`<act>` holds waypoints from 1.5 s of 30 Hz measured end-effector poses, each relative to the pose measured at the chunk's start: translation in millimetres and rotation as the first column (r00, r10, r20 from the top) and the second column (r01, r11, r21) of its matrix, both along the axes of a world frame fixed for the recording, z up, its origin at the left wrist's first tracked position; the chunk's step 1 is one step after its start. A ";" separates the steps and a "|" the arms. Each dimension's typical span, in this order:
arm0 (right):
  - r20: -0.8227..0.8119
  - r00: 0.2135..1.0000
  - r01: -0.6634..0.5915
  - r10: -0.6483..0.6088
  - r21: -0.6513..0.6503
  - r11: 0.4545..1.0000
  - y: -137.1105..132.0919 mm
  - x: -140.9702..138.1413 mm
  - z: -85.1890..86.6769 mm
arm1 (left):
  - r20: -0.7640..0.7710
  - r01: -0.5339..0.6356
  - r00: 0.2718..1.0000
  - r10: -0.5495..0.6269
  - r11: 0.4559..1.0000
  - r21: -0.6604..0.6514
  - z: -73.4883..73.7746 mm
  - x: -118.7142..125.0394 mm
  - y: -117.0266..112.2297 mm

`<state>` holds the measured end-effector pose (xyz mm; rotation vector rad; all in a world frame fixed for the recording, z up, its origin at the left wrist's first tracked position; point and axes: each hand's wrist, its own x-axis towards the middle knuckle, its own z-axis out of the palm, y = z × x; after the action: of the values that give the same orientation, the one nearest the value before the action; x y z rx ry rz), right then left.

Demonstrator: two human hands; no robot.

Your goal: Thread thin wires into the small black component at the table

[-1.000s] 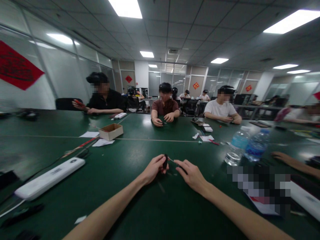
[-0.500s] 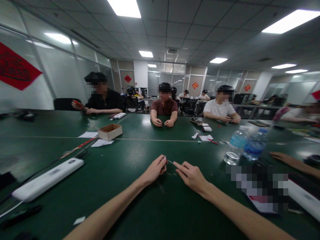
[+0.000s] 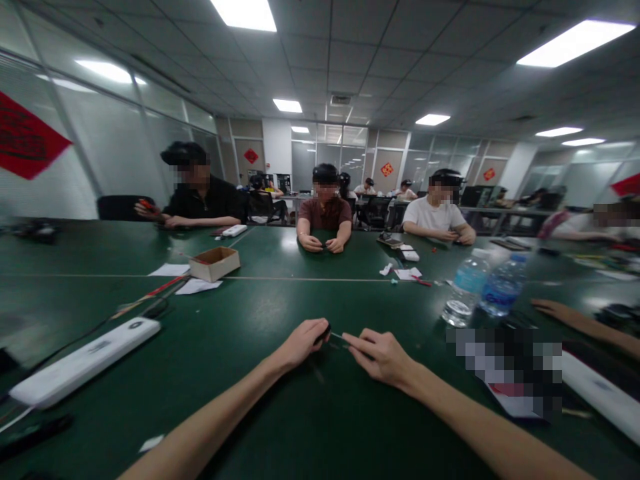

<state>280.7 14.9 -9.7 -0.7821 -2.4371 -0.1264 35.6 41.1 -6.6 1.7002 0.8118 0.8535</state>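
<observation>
Above the green table, my left hand is closed around a small dark object, mostly covered by the fingers. My right hand pinches a thin, light-coloured rod between thumb and fingers. The rod points left, and its tip is at or very near the dark object; whether they touch is too small to tell. What kind of thing either one is cannot be made out.
A white power strip lies at left, near an open cardboard box. To the right stand two water bottles, beside a blurred-out patch and another white strip. A neighbour's arm rests at right. Several people sit opposite.
My left hand has turned, so more of the dark object shows. The rod still lies between the hands, now closer to level. The whole view has shifted slightly.
</observation>
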 end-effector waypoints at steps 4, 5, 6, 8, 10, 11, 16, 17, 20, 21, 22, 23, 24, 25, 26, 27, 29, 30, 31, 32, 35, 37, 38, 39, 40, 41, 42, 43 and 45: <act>-0.020 0.999 -0.027 0.026 -0.012 1.000 -0.1 1.0 -0.5 | -0.001 0.058 0.998 -0.058 0.998 -0.028 0.4 -2.9 2.1; -0.025 0.999 -0.031 0.031 -0.014 0.999 0.1 1.0 -0.4 | -0.003 0.073 0.997 -0.073 0.997 -0.033 1.3 -3.7 2.2; -0.030 0.999 -0.037 0.036 -0.016 0.999 0.2 0.9 -0.2 | -0.005 0.086 0.996 -0.087 0.995 -0.040 2.4 -4.4 2.2; -0.038 0.998 -0.049 0.049 -0.020 0.999 0.3 0.8 0.8 | -0.011 0.109 0.994 -0.110 0.992 -0.057 5.1 -5.4 1.8; -0.039 0.997 -0.061 0.060 -0.026 0.998 0.0 0.6 1.9 | -0.018 0.125 0.992 -0.126 0.989 -0.073 8.0 -6.1 1.3; -0.035 0.997 -0.063 0.062 -0.031 0.998 -0.2 0.5 2.4 | -0.021 0.130 0.991 -0.132 0.989 -0.077 9.2 -6.3 1.1; -0.043 0.999 -0.010 0.009 -0.013 1.000 0.1 -2.6 1.1 | -0.010 0.108 0.994 -0.109 0.993 -0.050 10.2 -5.0 1.8; -0.047 0.999 0.011 -0.012 -0.007 1.000 0.4 -3.8 0.3 | 0.000 0.085 0.996 -0.086 0.995 -0.046 9.2 -4.0 2.2; -0.055 0.996 0.075 -0.074 0.008 0.997 1.3 -7.5 -1.4 | 0.038 0.008 0.999 -0.006 0.999 -0.047 5.3 0.1 2.8; -0.056 0.994 0.093 -0.092 0.013 0.996 1.4 -8.6 -1.6 | 0.048 -0.012 0.999 0.014 0.999 -0.045 4.0 1.6 2.9; -0.053 0.993 0.109 -0.108 0.017 0.994 1.4 -9.4 -1.6 | 0.057 -0.027 0.998 0.030 0.999 -0.044 2.9 3.0 2.9; -0.047 0.991 0.123 -0.122 0.021 0.992 1.2 -10.1 -1.4 | 0.064 -0.041 0.997 0.043 0.998 -0.041 2.1 4.2 2.8; -0.036 0.990 0.136 -0.135 0.023 0.990 0.9 -10.7 -1.0 | 0.069 -0.052 0.996 0.055 0.998 -0.040 1.4 5.2 2.7; -0.023 0.989 0.147 -0.147 0.027 0.989 0.5 -11.1 -0.5 | 0.071 -0.060 0.995 0.063 0.997 -0.042 1.1 5.9 2.6; -0.008 0.987 0.160 -0.159 0.030 0.987 0.0 -11.5 0.0 | 0.070 -0.066 0.995 0.069 0.997 -0.045 0.9 6.4 2.5; 0.007 0.985 0.171 -0.172 0.034 0.985 -0.7 -11.8 0.7 | 0.065 -0.070 0.995 0.073 0.996 -0.048 0.8 6.6 2.5; 0.035 0.980 0.193 -0.195 0.044 0.980 -2.0 -12.4 1.9 | 0.050 -0.074 0.996 0.077 0.996 -0.049 0.6 6.7 2.7; 0.046 0.978 0.202 -0.204 0.048 0.978 -2.7 -12.6 2.5 | 0.041 -0.075 0.996 0.077 0.996 -0.048 0.5 6.7 3.0; 0.056 0.976 0.207 -0.210 0.052 0.977 -3.3 -12.8 2.9 | 0.034 -0.075 0.996 0.077 0.996 -0.046 0.2 6.7 3.2; 0.064 0.975 0.210 -0.214 0.055 0.976 -3.8 -12.9 3.3 | 0.030 -0.076 0.997 0.077 0.996 -0.045 0.0 6.8 3.5; 0.074 0.975 0.203 -0.208 0.063 0.977 -4.9 -13.3 3.6 | 0.030 -0.081 0.996 0.083 0.995 -0.063 -0.1 7.1 3.6; 0.071 0.978 0.192 -0.197 0.076 0.979 -5.4 -13.6 3.5 | 0.030 -0.084 0.996 0.087 0.993 -0.083 1.2 7.0 2.5; 0.071 0.979 0.185 -0.191 0.084 0.979 -5.7 -13.6 3.4 | 0.026 -0.083 0.996 0.086 0.992 -0.090 2.2 6.8 1.6; 0.072 0.980 0.177 -0.184 0.089 0.980 -6.0 -13.5 3.5 | 0.023 -0.080 0.996 0.082 0.993 -0.089 3.4 6.4 0.6; 0.077 0.982 0.167 -0.174 0.091 0.982 -6.4 -13.2 3.6 | 0.019 -0.075 0.997 0.077 0.994 -0.081 4.6 5.8 -0.6; 0.081 0.983 0.155 -0.162 0.089 0.984 -6.8 -12.8 3.7 | 0.015 -0.072 0.997 0.073 0.995 -0.069 5.6 5.3 -1.7; 0.085 0.985 0.142 -0.149 0.084 0.986 -7.3 -12.1 4.0 | 0.009 -0.069 0.998 0.070 0.996 -0.057 6.4 4.7 -2.6; 0.085 0.987 0.130 -0.136 0.077 0.989 -7.7 -11.2 4.2 | 0.001 -0.068 0.998 0.068 0.997 -0.049 6.7 4.2 -3.2; 0.066 0.992 0.103 -0.108 0.067 0.992 -8.5 -8.9 4.7 | -0.020 -0.064 0.998 0.063 0.997 -0.044 6.4 3.3 -3.3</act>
<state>271.8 6.4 -4.9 -0.8916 -2.4441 -0.2750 38.9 37.7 -0.3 1.6525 0.8951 0.8580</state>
